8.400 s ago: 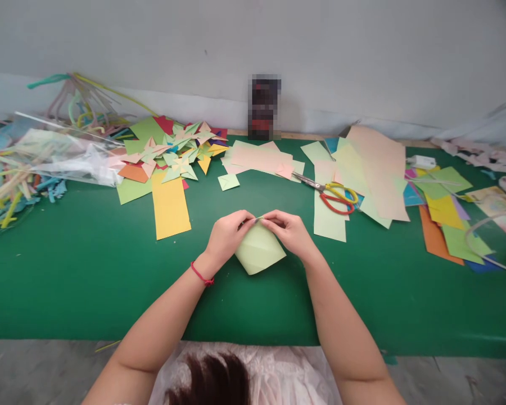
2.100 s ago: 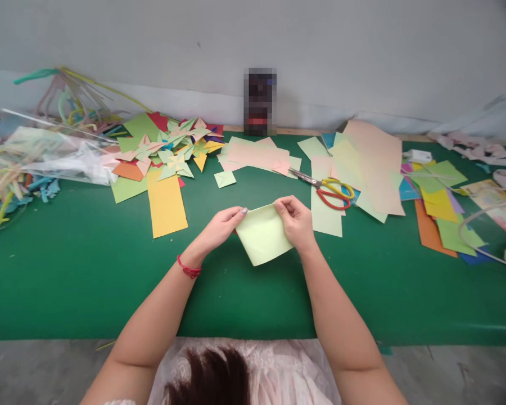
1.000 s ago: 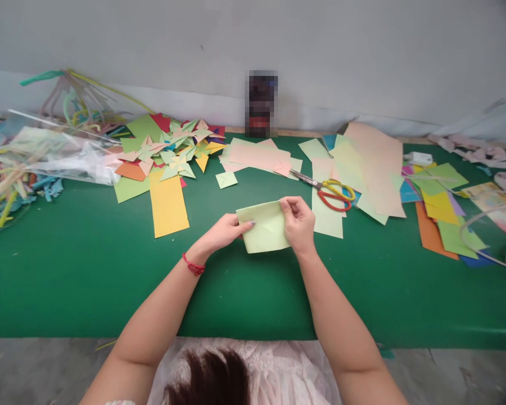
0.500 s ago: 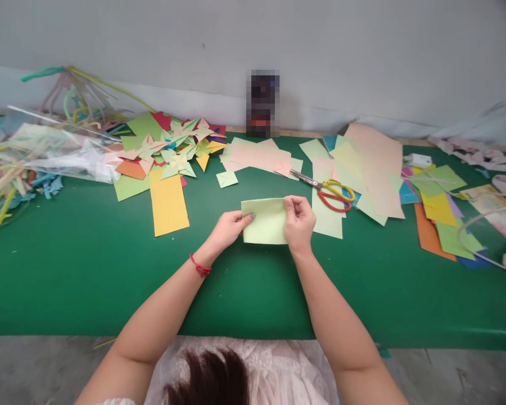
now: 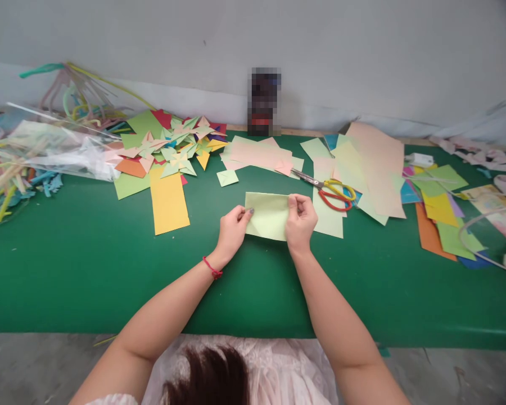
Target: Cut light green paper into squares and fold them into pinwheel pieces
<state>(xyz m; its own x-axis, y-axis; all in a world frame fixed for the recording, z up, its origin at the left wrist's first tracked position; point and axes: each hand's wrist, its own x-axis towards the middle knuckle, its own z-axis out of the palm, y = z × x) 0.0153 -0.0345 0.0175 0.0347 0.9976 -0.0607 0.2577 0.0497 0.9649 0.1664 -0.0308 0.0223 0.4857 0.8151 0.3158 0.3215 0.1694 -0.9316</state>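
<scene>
A light green sheet of paper (image 5: 267, 216) is held up over the green table between my two hands. My left hand (image 5: 233, 229) pinches its left edge, thumb on the near face. At the right edge, my right hand (image 5: 301, 223) grips the paper with its fingers curled. Beyond the sheet lies a small folded pale green square (image 5: 227, 178). Scissors (image 5: 326, 188) with red and yellow handles rest to the right, past my right hand, on paper pieces.
Folded paper stars (image 5: 179, 160) pile at the back left beside a yellow sheet (image 5: 170, 201). Large pink sheets (image 5: 377, 169) lie right of centre, coloured papers (image 5: 442, 211) farther right. Paper strips and clear plastic (image 5: 67, 152) cover the far left. A blurred-out upright object (image 5: 263, 101) leans on the wall.
The left side of the green sheet has risen slightly, so the sheet now tilts down to the right. My left hand has shifted a little to the right, its wrist bent more upright.
</scene>
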